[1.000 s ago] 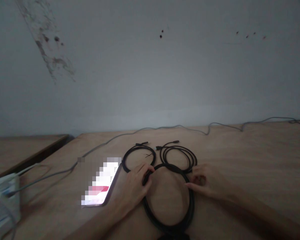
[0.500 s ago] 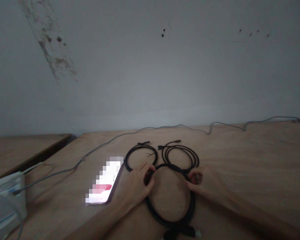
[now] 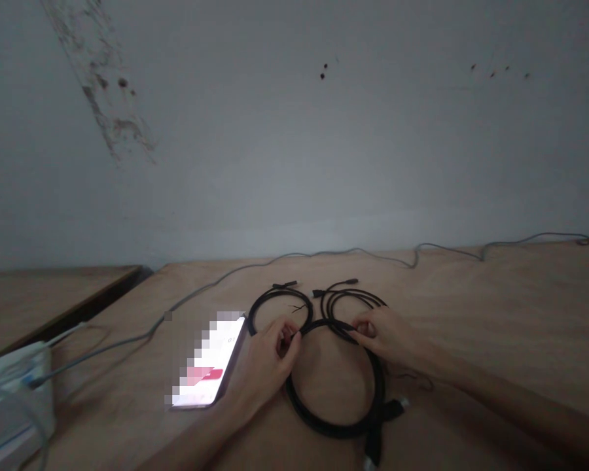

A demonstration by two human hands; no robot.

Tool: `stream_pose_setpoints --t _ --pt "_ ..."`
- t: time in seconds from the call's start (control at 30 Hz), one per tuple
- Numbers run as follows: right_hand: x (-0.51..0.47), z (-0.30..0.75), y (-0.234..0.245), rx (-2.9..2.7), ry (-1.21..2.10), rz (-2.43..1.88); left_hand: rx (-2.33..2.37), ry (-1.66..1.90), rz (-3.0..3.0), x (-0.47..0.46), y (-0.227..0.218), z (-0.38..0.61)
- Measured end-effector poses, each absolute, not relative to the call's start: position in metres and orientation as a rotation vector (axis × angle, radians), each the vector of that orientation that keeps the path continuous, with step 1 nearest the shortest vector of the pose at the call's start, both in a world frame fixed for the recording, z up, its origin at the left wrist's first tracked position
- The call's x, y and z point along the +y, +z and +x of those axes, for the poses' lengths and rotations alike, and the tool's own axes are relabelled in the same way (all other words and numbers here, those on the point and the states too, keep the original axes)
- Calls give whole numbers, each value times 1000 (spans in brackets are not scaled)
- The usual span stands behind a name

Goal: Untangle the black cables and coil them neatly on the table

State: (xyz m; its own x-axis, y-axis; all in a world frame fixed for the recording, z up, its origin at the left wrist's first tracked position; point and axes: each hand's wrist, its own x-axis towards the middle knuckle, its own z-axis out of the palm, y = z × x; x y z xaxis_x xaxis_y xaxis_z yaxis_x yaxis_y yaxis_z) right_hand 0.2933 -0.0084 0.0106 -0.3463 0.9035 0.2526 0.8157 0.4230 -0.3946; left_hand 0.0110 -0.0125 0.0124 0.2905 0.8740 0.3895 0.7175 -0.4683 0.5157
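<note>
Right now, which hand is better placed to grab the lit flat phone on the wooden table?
Left, probably. The left hand grips the thick black cable coil right beside the lit flat phone; the right hand holds the coil's far side.

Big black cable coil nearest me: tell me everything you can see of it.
The large black cable coil is thick, rubbery-looking cord wound in several loops, lying on the wooden table. Its plug ends stick out at the near right. The left hand pinches its far-left rim, the right hand its far-right rim. Two smaller coils lie just beyond.
</note>
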Motion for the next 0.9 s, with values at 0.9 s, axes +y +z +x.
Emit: stream_pose_setpoints --t 0.9 --pt "-34 299 6 -2215 -47 -1785 1510 1106 2050 4 -3 5"
